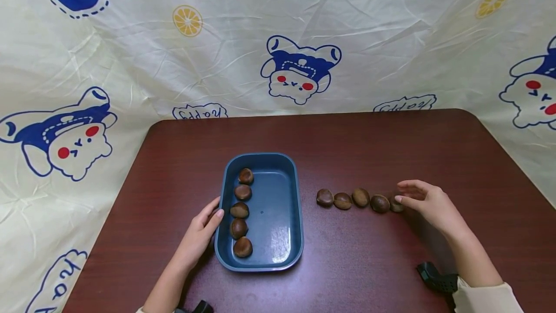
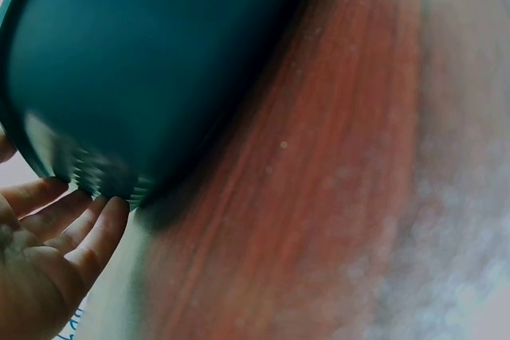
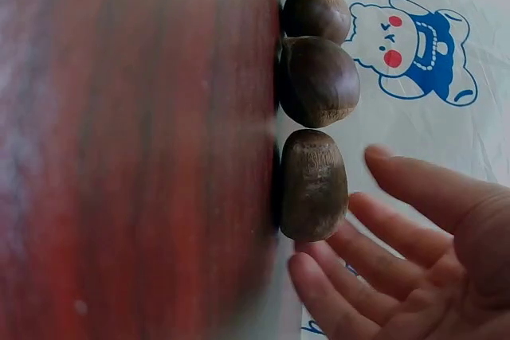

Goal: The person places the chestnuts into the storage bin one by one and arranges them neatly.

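1. Looking down from the head, we could not see all of the end chestnut (image 3: 315, 189), because the thumb of the right hand (image 1: 430, 206) covered part of it.
2. From the right wrist, we saw a gap between that thumb and the end chestnut. The thumb and fingers were apart, and we could not tell if a finger touched it.
3. The left hand (image 1: 201, 228) held the blue tray (image 1: 273, 206) by its left side, thumb on the rim and fingers outside.
4. The black piece (image 1: 203, 307) at the left wrist was cut off, and so was one bear (image 1: 538, 95) on the cloth (image 1: 139, 62).
5. We counted ten chestnuts (image 1: 238, 228): five lined up along the tray's left side, and five in a row on the brown table (image 1: 369, 260), right of the tray.
6. We counted one tray and two orange slices (image 1: 187, 21) on the cloth.
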The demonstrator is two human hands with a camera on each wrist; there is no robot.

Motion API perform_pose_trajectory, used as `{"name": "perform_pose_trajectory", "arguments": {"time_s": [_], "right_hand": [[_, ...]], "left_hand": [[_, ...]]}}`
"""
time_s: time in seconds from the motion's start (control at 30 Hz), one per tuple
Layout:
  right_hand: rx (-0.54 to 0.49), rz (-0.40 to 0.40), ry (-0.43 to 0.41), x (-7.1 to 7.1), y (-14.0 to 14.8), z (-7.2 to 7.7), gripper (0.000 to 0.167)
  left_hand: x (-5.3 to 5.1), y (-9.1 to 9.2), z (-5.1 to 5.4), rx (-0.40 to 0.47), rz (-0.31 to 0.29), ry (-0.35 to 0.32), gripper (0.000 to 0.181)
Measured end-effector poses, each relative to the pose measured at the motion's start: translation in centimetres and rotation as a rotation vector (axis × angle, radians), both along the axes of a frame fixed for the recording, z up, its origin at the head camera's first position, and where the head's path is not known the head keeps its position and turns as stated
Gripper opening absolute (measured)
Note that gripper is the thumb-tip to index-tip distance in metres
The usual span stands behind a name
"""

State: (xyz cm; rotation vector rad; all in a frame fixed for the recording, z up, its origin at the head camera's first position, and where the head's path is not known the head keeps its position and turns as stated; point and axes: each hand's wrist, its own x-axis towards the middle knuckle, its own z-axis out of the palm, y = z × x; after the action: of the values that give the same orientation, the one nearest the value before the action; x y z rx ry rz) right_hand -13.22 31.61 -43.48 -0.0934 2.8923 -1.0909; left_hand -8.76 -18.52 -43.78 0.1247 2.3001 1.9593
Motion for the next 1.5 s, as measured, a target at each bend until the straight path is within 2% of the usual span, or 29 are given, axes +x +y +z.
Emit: {"name": "perform_pose_trajectory", "arguments": {"time_s": [0.1,0.2,0.43,0.57,0.73,1.0,1.3,1.5], "right_hand": [[-0.015,0.042,-0.034,0.5,-0.8,1.3,0.046],[0.008,0.052,-0.058,0.7,-1.2,1.9,0.045],[0.022,0.063,-0.106,0.8,-1.4,2.1,0.049],[0.003,0.072,-0.113,0.7,-1.2,2.2,0.044],[-0.028,0.068,-0.097,0.8,-0.9,2.2,0.036],[-0.048,0.036,-0.041,1.0,-0.4,2.3,0.032],[-0.125,-0.045,0.050,1.4,-1.1,3.1,0.033],[-0.177,-0.066,0.098,1.8,-2.4,4.1,0.030]], "left_hand": [[0.0,0.0,0.0,0.001,-0.007,0.010,0.045],[0.0,0.0,0.0,0.002,-0.010,0.015,0.044],[0.1,-0.1,0.1,0.007,-0.011,0.016,0.043],[0.0,-0.2,0.1,0.013,-0.012,0.009,0.044],[0.1,-0.1,0.1,0.008,-0.010,0.009,0.044],[0.1,-0.2,0.1,0.005,-0.014,0.005,0.044],[0.1,0.0,0.1,0.012,-0.014,0.010,0.044],[0.1,0.0,0.0,0.018,-0.013,-0.001,0.045]]}}
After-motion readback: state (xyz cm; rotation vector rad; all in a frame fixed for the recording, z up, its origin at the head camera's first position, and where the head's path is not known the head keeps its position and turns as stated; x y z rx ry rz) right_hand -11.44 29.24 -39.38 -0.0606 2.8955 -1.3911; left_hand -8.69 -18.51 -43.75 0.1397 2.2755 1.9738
